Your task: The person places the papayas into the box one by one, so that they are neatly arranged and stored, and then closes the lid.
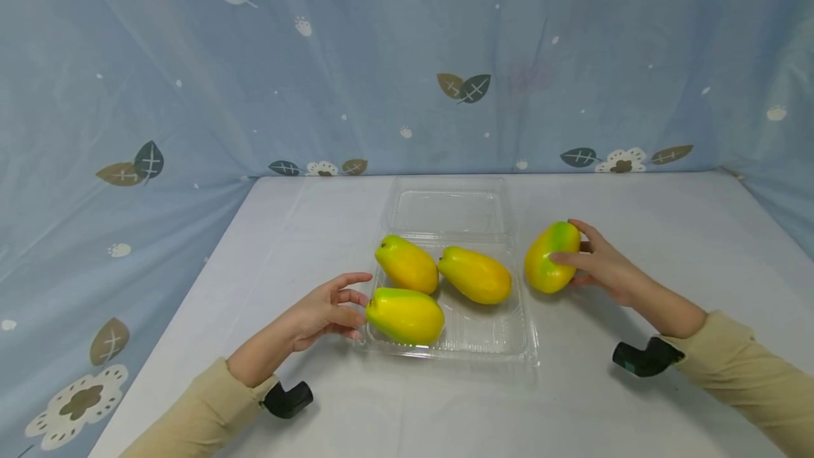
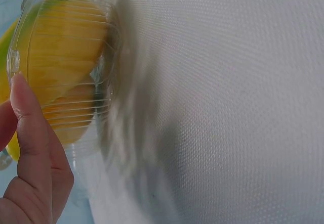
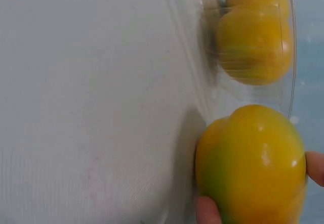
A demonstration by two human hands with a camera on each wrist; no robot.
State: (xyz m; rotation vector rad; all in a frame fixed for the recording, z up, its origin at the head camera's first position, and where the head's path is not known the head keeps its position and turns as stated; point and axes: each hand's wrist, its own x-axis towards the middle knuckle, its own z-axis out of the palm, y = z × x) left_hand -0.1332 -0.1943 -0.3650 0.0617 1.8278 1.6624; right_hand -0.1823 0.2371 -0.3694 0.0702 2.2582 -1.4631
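My right hand (image 1: pixel 604 263) grips a yellow-green papaya (image 1: pixel 548 271) just right of a clear plastic box (image 1: pixel 470 334). In the right wrist view, fingertips (image 3: pixel 316 168) press on both sides of this papaya (image 3: pixel 253 158). Inside the box lie three more papayas: one at the back left (image 1: pixel 407 265), one at the right (image 1: pixel 477 276) and one at the front left (image 1: pixel 405 316). At the box's left edge, my left hand (image 1: pixel 324 309) has its fingers loosely bent. A fingertip (image 2: pixel 20 85) appears at the box's rim in the left wrist view; firm contact is hard to tell.
The box's clear lid (image 1: pixel 445 209) lies folded back behind it on the white table (image 1: pixel 305 232). Blue cloth (image 1: pixel 381 55) with a leaf print hangs behind and at the sides. A black fitting (image 1: pixel 645 357) sits at the right sleeve, another (image 1: pixel 288 400) at the left.
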